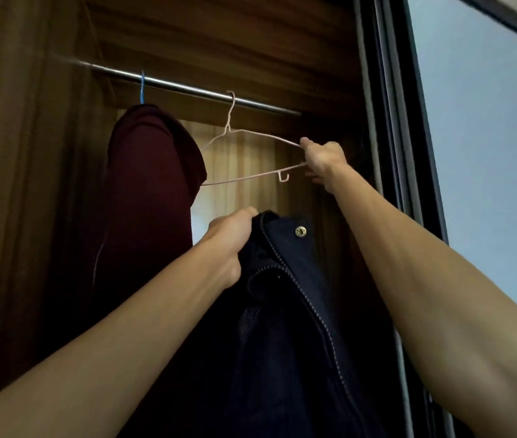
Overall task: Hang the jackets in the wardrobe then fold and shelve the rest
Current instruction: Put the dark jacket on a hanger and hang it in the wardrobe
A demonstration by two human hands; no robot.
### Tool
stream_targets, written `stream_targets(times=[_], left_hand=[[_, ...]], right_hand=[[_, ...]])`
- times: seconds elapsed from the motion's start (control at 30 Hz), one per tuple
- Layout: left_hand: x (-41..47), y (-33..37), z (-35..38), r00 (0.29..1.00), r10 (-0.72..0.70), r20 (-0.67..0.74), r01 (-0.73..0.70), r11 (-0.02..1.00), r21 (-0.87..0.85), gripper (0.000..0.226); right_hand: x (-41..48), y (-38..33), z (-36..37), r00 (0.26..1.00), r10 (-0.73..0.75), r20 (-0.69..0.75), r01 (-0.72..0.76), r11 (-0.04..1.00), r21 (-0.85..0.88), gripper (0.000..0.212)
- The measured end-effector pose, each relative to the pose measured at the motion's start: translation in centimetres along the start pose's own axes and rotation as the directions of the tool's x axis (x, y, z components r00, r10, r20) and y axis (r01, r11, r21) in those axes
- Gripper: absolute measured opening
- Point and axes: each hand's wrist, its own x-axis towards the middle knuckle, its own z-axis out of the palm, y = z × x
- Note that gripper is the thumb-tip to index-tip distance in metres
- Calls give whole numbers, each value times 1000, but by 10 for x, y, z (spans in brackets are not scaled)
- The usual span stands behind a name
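Note:
Inside the wooden wardrobe a metal rail (187,88) runs across the top. A pale pink wire hanger (244,153) hangs bare on the rail, and my right hand (325,161) grips its right end. Below it my left hand (230,245) is shut on the collar of a dark navy jacket (285,311) with a zip and a brass snap button, held up under the hanger. A maroon hooded jacket (149,191) hangs at the left on a blue hanger (142,86).
The wardrobe's brown side wall (20,184) stands at the left. A dark sliding-door frame (408,137) rises on the right, with a pale panel (488,153) beyond it. A gap shows on the rail between the maroon jacket and the frame.

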Motion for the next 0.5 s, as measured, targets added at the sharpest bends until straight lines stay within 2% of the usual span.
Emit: stream_targets(times=[0.1, 0.23, 0.33, 0.4, 0.5], left_hand=[[-4, -4, -8, 1000, 8, 4, -8, 999, 36, 18], [-8, -4, -16, 1000, 15, -19, -14, 999, 42, 13], [-10, -2, -19, 999, 25, -47, -24, 999, 31, 13], [-12, 0, -20, 998, 25, -61, -23, 999, 31, 13], [-17, 2, -23, 996, 33, -87, -31, 999, 34, 13]], right_hand=[[9, 3, 14, 994, -50, 98, 55, 997, -51, 44], [7, 2, 49, 958, -9, 288, 42, 993, -109, 60], [2, -2, 79, 926, -12, 378, 3, 1000, 26, 23], [-5, -6, 93, 923, -22, 383, -32, 991, 133, 9], [-7, -10, 103, 959, -41, 279, -32, 967, 253, 19]])
